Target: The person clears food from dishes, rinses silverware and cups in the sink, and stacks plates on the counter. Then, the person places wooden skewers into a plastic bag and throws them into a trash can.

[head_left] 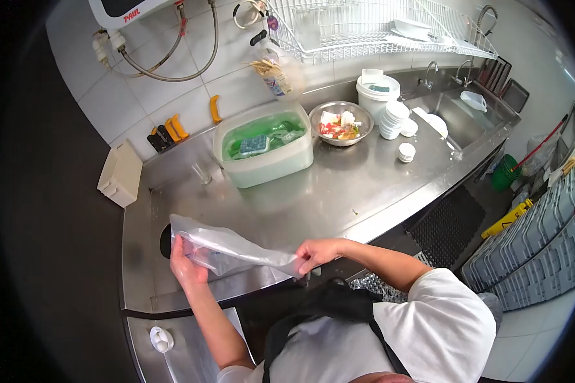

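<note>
A translucent plastic bag (pixel 236 249) is stretched between my two hands, above the front left part of the steel counter (pixel 338 185). My left hand (pixel 188 265) grips its left end, near a dark round hole (pixel 166 241) in the counter. Its right end is pinched in my right hand (pixel 316 255), at the counter's front edge. Behind the bag stands a plastic tub (pixel 268 167) of green liquid with a blue sponge (pixel 254 145) in it. A steel bowl (pixel 342 121) of food scraps sits right of the tub.
A white bucket (pixel 377 96), stacked white cups (pixel 395 120) and a sink (pixel 466 118) are at the right. A wire rack (pixel 377 46) hangs above. At the left stand a beige box (pixel 121 173) and a small clear glass (pixel 202 173).
</note>
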Demonstrator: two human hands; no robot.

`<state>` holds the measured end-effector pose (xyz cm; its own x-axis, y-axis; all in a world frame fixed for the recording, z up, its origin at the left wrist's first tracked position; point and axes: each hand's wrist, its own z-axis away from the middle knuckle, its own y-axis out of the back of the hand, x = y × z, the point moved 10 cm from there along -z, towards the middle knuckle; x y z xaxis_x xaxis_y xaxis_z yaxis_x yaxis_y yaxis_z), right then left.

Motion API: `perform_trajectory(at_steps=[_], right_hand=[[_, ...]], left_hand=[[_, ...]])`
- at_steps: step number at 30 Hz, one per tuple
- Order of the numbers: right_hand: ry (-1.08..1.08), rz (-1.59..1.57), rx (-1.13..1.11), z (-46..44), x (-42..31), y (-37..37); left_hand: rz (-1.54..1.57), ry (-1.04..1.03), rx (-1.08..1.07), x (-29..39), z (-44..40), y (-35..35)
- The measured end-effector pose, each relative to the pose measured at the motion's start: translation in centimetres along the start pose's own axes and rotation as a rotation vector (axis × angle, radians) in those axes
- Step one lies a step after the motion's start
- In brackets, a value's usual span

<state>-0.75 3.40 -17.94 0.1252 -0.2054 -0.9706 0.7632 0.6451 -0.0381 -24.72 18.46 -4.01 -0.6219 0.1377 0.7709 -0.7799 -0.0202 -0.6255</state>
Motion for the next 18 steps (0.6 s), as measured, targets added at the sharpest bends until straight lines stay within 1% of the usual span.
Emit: perform_trajectory(at_steps=[1,2,4,5,6,7,8,9,11,12,13,15,16,18], right_hand=[[0.070,0.132,0.070,0.6,-1.6,1.0],[0.143,0.260,0.134,1.4,-3.3,2.1],[0.230,-0.013,0.386,3.7,-4.9,6.2],[0.365,-0.374,0.458,4.9,-5.6,8.4],[0.465,-0.617,0.500,5.6,-6.1,10.5],[0.480,-0.716,0.525,5.8,-6.1,12.0],[0.495,-0.811,0.563,6.2,-5.7,13.0],[0.440,-0.869,0.491,5.7,-4.2,12.7],[0.353,-0.966,0.357,4.4,-2.1,12.5],[0.234,-0.876,0.372,4.1,-1.6,11.1],[0.195,-0.840,0.392,3.9,-0.4,10.7],[0.112,-0.771,0.431,3.5,2.2,10.5],[0.052,-0.730,0.492,3.8,2.2,10.1],[-0.013,-0.575,0.500,3.1,3.8,10.5]], left_hand=[[0.006,0.022,-0.025,0.6,0.2,-0.7],[-0.018,-0.012,-0.032,1.2,0.5,-1.5],[-0.066,-0.010,-0.061,1.3,-0.7,-0.5],[-0.089,-0.013,-0.058,1.6,-1.1,0.6],[-0.156,-0.021,0.001,1.6,-0.8,0.9],[-0.218,-0.023,0.055,1.3,-0.8,1.1],[-0.243,-0.001,-0.038,-0.4,-2.6,2.1],[-0.268,0.025,-0.138,-2.6,-4.2,3.5],[-0.242,0.080,-0.093,-5.5,-4.7,4.9],[-0.246,0.083,-0.096,-6.3,-4.7,5.4],[-0.231,0.064,-0.077,-7.0,-4.7,6.1],[-0.325,0.054,0.002,-7.8,-4.9,8.0],[-0.398,0.068,-0.003,-8.3,-5.2,9.2],[-0.546,0.100,-0.019,-9.5,-6.0,11.6]])
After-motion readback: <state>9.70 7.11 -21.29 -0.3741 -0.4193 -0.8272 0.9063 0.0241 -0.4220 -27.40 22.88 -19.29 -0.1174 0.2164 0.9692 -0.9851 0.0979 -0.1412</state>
